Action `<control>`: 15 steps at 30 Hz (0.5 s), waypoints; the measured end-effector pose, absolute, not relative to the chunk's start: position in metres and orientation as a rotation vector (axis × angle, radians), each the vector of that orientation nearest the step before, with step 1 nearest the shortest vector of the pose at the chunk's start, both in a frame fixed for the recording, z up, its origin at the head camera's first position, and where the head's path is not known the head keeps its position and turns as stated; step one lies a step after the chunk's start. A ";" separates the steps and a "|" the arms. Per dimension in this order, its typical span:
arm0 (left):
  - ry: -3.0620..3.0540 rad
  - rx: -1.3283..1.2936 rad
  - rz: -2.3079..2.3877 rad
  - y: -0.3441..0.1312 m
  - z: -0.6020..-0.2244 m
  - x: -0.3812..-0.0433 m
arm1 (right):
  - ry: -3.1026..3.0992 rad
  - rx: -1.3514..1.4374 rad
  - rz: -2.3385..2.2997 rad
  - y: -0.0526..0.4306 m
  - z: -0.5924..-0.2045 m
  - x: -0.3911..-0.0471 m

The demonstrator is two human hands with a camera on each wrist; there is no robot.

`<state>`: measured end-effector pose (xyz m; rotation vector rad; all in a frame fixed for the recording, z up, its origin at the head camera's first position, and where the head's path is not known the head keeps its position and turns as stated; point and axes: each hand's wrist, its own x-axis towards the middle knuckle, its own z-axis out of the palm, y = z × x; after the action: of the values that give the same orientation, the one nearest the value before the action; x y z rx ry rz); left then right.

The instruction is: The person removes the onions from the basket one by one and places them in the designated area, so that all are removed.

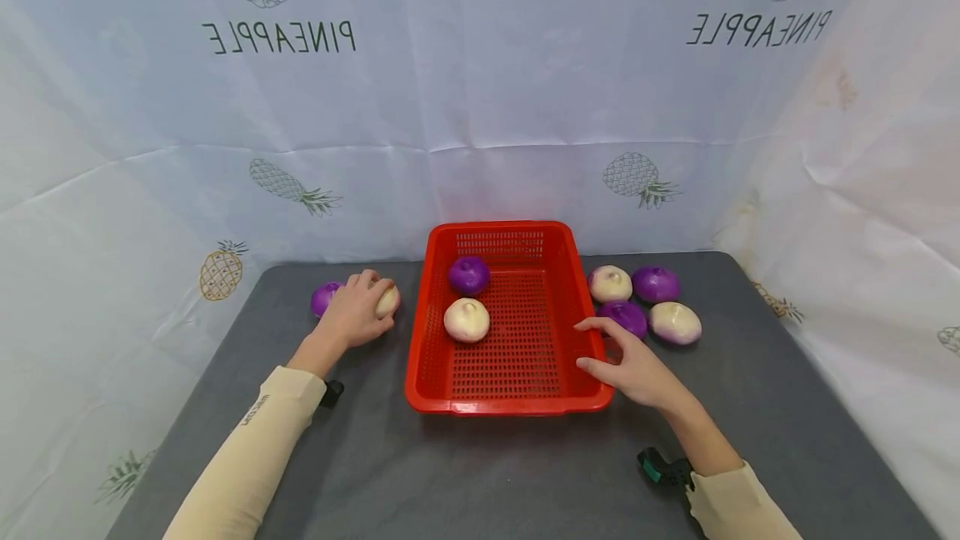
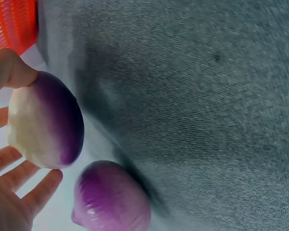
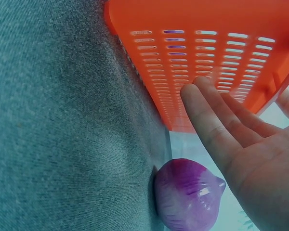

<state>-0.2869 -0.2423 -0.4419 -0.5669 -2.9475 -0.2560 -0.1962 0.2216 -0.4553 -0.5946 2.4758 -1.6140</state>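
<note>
My left hand (image 1: 358, 311) grips a white-and-purple turnip (image 2: 48, 120), thumb on one side and fingers spread round the other. Just beside it sits a purple onion (image 2: 111, 197), partly behind the hand in the head view. My right hand (image 1: 633, 365) is at the right side of the red basket (image 1: 508, 407), thumb and fingers parted and nothing held between them. In the right wrist view its extended fingers (image 3: 216, 120) lie close along the slotted outer wall. Inside the basket, toward the left, are one purple onion (image 1: 468, 275) and one whitish turnip (image 1: 467, 320).
Right of the basket lie a whitish turnip (image 1: 610, 283), another turnip (image 1: 675, 322), a purple onion (image 1: 656, 284) and a second purple onion (image 1: 624, 317) near the right hand. Dark grey cloth covers the table (image 1: 495, 473). A pineapple-printed white curtain (image 1: 487, 90) hangs behind it.
</note>
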 end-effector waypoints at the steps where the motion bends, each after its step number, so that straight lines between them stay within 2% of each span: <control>1: -2.951 -0.568 -0.256 -0.243 -0.443 -0.287 | 2.476 -0.594 -1.614 0.222 -0.455 -0.196; 15: -2.990 -0.553 -0.234 -0.244 -0.448 -0.292 | 2.463 -0.596 -1.626 0.222 -0.454 -0.195</control>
<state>-0.2916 -0.2442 -0.4483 -0.5532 -2.9902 -0.2336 -0.1955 0.2218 -0.4542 -0.5956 2.4627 -1.6258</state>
